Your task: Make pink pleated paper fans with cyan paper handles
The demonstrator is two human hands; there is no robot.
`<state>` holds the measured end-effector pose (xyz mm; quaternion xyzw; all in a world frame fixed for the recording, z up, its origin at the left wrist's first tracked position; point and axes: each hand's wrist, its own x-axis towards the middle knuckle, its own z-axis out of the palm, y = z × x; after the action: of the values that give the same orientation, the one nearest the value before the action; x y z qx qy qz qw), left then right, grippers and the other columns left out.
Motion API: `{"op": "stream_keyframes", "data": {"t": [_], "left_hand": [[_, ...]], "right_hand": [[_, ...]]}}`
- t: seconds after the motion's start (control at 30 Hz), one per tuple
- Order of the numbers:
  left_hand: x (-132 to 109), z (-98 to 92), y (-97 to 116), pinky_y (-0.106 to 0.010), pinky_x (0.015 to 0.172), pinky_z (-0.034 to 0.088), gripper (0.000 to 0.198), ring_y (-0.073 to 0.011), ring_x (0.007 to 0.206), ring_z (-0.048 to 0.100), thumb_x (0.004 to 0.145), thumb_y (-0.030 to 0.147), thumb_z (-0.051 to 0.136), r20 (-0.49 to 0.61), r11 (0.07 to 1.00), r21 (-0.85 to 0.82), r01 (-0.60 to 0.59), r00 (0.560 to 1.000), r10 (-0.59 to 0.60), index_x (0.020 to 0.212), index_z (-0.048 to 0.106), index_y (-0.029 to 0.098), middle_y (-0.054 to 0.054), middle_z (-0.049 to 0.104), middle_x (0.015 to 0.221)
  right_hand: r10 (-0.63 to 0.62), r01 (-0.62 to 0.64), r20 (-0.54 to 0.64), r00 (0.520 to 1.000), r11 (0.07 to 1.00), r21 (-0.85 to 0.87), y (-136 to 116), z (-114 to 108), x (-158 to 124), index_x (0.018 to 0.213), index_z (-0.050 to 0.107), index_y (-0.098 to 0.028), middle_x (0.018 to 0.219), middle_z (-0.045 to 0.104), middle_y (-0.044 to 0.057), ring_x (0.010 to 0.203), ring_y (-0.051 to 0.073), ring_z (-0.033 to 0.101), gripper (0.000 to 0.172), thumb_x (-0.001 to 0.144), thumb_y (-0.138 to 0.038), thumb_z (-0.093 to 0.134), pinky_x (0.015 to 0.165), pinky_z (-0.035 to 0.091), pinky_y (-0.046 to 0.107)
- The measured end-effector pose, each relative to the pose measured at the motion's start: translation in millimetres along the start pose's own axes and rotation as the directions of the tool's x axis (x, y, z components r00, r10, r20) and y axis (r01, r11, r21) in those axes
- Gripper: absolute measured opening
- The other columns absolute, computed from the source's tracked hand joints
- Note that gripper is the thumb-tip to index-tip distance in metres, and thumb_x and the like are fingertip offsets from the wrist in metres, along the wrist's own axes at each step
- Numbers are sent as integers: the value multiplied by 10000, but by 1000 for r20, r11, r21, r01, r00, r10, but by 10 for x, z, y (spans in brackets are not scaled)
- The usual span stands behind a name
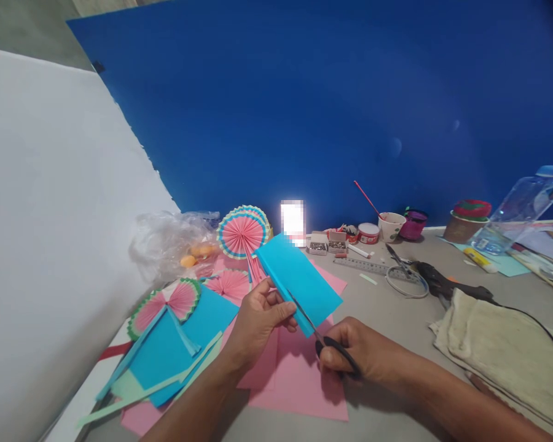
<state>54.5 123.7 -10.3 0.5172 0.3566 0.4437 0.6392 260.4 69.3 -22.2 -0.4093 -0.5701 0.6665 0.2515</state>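
A folded blue paper is held up over pink sheets on the table. My left hand pinches its lower left edge between thumb and fingers. In my right hand are black-handled scissors, fingers closed round the handles. The scissor blades lie along the paper's lower left strip, right beside my left thumb. Behind the paper stands a round pleated fan in pink, blue and cream. A pink fan with a green edge rests at the left.
Blue sheets and pale green strips lie at the left, near a plastic bag. Toward the back are a ruler, a paper cup and small boxes. A glue gun, cloth and bottle sit at the right.
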Motion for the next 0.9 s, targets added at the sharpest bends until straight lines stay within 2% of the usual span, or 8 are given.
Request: {"op": "stream_keyframes", "data": {"t": [0.17,0.33,0.4,0.5,0.6,0.73,0.9], "left_hand": [[1,-7,-8,-256,563,544,430,-138,590,666,748,264,828,-3,1000,13,8,1000,-8,1085,582,157,0,707,763],[3,-9,-14,-253,568,541,434,-136,594,666,751,258,826,-2,1000,20,4,1000,-4,1094,581,155,-9,713,779],[3,-9,-11,-254,566,540,446,-135,588,662,742,265,835,-3,1000,12,6,1000,-6,1093,584,155,-4,708,769],[0,-5,1,-253,561,537,475,-137,591,664,729,275,850,2,1000,9,13,1000,-13,1106,585,159,-8,708,782],[-6,2,16,-251,554,533,474,-134,584,659,731,298,857,20,1000,2,19,1000,-19,1100,591,162,-1,693,774],[-5,1,18,-259,572,543,429,-123,572,651,756,348,848,51,1000,-18,12,999,-11,1054,603,161,11,669,762],[1,-12,3,-266,581,545,440,-132,590,662,756,347,851,54,1000,-15,2,999,-2,1067,601,162,1,678,778]], "right_hand": [[5,-5,-9,1000,1000,-6,54,-6,22,575,657,-143,499,580,-11,437,63,367,287,787,-334,628,427,215,219],[3,-3,-30,1000,1000,8,93,3,26,537,590,-160,429,446,-61,421,57,321,317,790,-344,641,428,203,226],[2,-1,-25,1000,1000,6,72,8,16,532,576,-163,426,436,-63,420,57,312,324,792,-342,648,426,199,227],[-1,1,-2,1000,1000,-23,-10,18,-13,575,590,-158,506,541,-28,438,61,363,284,783,-341,652,428,230,217],[-12,14,31,999,999,-52,-106,22,-46,688,651,-138,669,648,29,483,71,429,313,778,-438,668,449,287,211],[-63,66,46,997,995,-69,-131,3,-60,734,665,-128,718,664,48,511,75,433,391,786,-515,674,473,311,211],[-90,92,27,996,993,-74,-23,-18,-33,702,664,-128,662,652,32,526,79,446,343,825,-448,645,492,317,207]]}}
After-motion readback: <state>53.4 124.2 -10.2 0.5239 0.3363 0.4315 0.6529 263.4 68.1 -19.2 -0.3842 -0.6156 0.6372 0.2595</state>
